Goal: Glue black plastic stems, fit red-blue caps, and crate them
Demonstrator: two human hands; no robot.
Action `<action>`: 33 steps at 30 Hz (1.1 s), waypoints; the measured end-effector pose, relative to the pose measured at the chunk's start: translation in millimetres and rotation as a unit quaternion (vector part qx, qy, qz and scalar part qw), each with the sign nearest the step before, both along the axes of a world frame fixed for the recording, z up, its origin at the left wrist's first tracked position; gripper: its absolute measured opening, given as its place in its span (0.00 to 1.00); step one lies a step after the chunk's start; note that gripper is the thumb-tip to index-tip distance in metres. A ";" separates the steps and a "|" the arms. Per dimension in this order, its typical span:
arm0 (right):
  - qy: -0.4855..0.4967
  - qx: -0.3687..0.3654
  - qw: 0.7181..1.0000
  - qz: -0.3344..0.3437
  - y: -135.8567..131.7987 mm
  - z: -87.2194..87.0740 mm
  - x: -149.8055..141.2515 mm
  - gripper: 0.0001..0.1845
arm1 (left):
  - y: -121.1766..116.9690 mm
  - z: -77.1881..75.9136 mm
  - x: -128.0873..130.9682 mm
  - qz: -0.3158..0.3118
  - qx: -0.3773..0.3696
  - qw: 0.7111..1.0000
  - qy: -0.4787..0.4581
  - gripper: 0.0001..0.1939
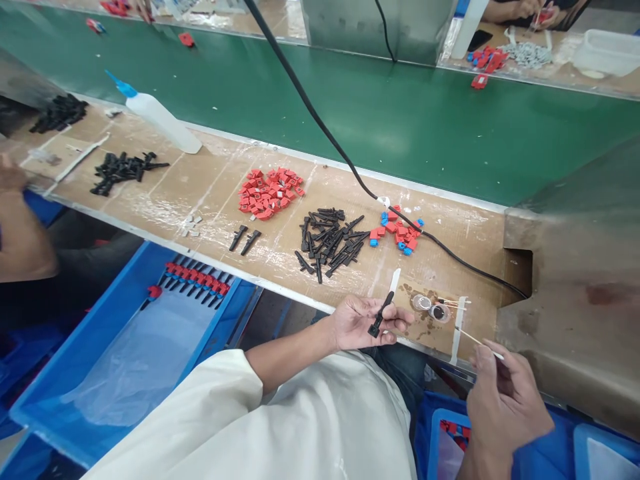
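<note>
Black part sits between thumb and fingers of the left hand, at the near edge of the bench. Right hand pinches a thin stick; its tip, apparently dark but too small to be sure, points toward two small cups. Beyond the left hand: black heap, red heap to its left, red-and-blue pieces to its right.

On the bench, 2 cups sit before the cord.
</note>
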State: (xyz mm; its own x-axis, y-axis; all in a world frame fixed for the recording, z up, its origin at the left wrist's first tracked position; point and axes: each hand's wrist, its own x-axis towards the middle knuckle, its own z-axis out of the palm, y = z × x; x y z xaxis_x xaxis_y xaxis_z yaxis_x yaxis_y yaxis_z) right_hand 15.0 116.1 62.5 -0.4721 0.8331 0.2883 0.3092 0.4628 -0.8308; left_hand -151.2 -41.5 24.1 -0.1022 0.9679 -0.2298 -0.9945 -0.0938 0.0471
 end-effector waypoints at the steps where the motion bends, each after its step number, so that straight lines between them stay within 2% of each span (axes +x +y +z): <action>1: -0.014 0.027 0.999 0.012 4.7 -7.3 -3.2 0.11 | -1.5 -0.8 -0.3 0.004 -0.007 1.000 0.004 0.09; 3: -0.028 0.079 0.996 0.037 11.8 -20.0 -10.2 0.10 | -3.5 -1.4 -0.4 0.011 -0.018 1.000 0.008 0.09; 5: -0.042 0.098 0.992 0.071 16.2 -29.5 -16.6 0.10 | -4.2 -1.2 -0.2 0.017 -0.027 0.999 0.011 0.09; 10: -0.096 0.077 0.989 0.084 22.6 -42.2 -21.9 0.17 | -3.2 -2.0 0.5 0.018 -0.036 0.999 0.019 0.09; 14: -0.143 0.042 0.987 0.054 25.5 -39.4 -13.6 0.26 | -2.7 -3.3 0.6 0.015 -0.038 0.999 0.021 0.09; 18: -0.118 -0.044 0.992 -0.007 13.9 -15.2 0.1 0.27 | -2.8 -1.8 3.2 0.008 -0.025 0.999 0.034 0.08; 19: -0.100 -0.078 0.992 -0.001 8.3 -7.3 2.5 0.26 | -2.6 -1.1 5.0 -0.007 -0.018 0.999 0.039 0.08; 20: -0.083 -0.119 0.989 0.025 2.2 0.0 3.8 0.24 | -2.1 -0.5 7.2 -0.026 -0.010 0.999 0.043 0.08; 22: -0.070 -0.199 0.969 0.125 -10.2 11.3 1.9 0.21 | -0.8 0.4 12.8 -0.072 0.008 0.996 0.047 0.09; 24: -0.072 -0.254 0.939 0.219 -19.7 16.1 -5.2 0.20 | 0.2 0.7 19.0 -0.108 0.021 0.993 0.046 0.08; 25: -0.069 -0.272 0.928 0.244 -22.7 16.1 -9.6 0.20 | 0.3 0.8 21.8 -0.120 0.026 0.991 0.044 0.09; 30: -0.034 -0.358 0.887 0.288 -26.8 9.1 -21.2 0.18 | -5.1 4.2 29.3 -0.166 0.035 0.984 0.051 0.09; 33: -0.024 -0.407 0.863 0.299 -31.5 12.0 -17.6 0.19 | -9.5 8.1 33.8 -0.180 0.027 0.980 0.084 0.07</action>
State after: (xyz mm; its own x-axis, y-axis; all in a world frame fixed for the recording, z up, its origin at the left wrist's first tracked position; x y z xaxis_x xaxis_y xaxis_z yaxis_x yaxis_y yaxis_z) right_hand -2.7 84.6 74.5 -0.8831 0.3535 -0.3086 0.2602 -0.1783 -0.9489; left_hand -117.4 -51.0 32.2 0.2163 0.9583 -0.1866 -0.9423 0.2549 0.2168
